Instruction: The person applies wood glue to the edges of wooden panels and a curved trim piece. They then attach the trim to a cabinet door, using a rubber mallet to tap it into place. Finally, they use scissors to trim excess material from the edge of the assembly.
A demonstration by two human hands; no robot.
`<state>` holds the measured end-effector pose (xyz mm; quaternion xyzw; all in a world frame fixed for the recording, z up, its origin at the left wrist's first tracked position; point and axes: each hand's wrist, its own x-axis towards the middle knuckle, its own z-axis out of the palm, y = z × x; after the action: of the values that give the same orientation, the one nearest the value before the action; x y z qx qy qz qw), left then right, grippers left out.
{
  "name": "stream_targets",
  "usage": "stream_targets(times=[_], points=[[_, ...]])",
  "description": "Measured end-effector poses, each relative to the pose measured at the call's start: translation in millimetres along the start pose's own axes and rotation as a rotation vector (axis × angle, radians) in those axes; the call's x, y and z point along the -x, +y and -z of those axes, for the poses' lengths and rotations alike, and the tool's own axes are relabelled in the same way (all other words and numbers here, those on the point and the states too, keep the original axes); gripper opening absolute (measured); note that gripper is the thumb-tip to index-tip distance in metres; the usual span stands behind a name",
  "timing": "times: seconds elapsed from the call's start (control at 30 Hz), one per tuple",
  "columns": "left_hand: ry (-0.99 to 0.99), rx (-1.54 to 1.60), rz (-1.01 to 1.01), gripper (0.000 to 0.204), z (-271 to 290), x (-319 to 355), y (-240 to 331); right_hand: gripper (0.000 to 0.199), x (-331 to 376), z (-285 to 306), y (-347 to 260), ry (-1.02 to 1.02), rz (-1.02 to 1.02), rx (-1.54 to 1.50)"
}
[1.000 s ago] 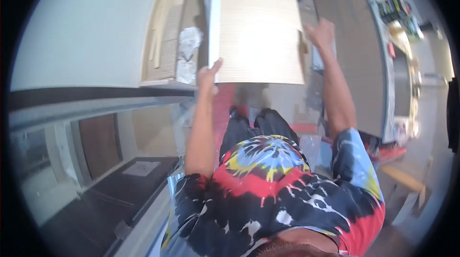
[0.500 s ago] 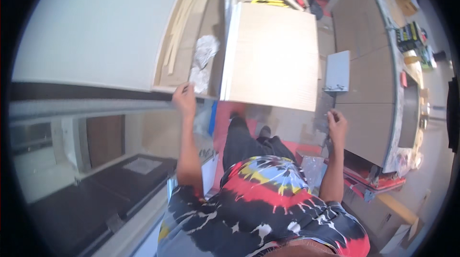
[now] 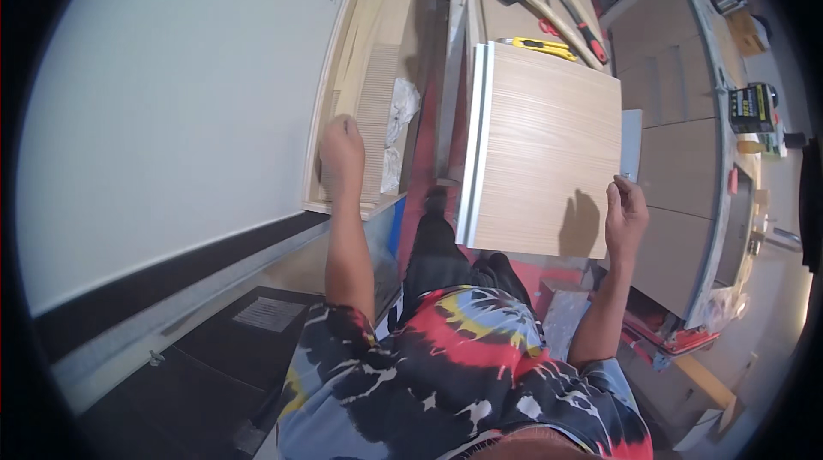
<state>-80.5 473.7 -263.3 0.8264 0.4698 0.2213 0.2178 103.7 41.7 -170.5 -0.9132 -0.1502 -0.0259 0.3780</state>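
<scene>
A small dark device with a lit screen [image 3: 752, 108] is seen on the top of the long workbench [image 3: 686, 57], near its right edge; the screen is a dark rectangle with pale green and yellowish marks. A crumpled clear plastic bag [image 3: 396, 130] is lodged in the open wooden frame [image 3: 360, 83], against its right rail. Beyond the bench's far corner, a brown cardboard box [image 3: 744, 27] is partly seen.

Wood panel [image 3: 549, 151] blocks reach fwd; narrow gap btwn it & white board [image 3: 171, 100].
</scene>
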Motion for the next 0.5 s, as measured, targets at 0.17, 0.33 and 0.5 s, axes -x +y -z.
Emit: stream_targets(times=[0.17,0.33,0.5], points=[[-0.031,-0.122,-0.030,0.026,-29.2,-78.0,-31.0,0.020,-0.5,-18.8,-45.0,-0.020,0.049,0.100],[-0.269,-0.259,0.038,0.029,-60.7,-118.7,-17.6,0.019,6.5,-27.7,-54.1,-0.001,-0.004,0.130],[-0.171,-0.245,0.107,0.030,-79.5,-127.5,-19.3,0.018,16.5,-26.9,-48.2,0.041,-0.043,0.168]])
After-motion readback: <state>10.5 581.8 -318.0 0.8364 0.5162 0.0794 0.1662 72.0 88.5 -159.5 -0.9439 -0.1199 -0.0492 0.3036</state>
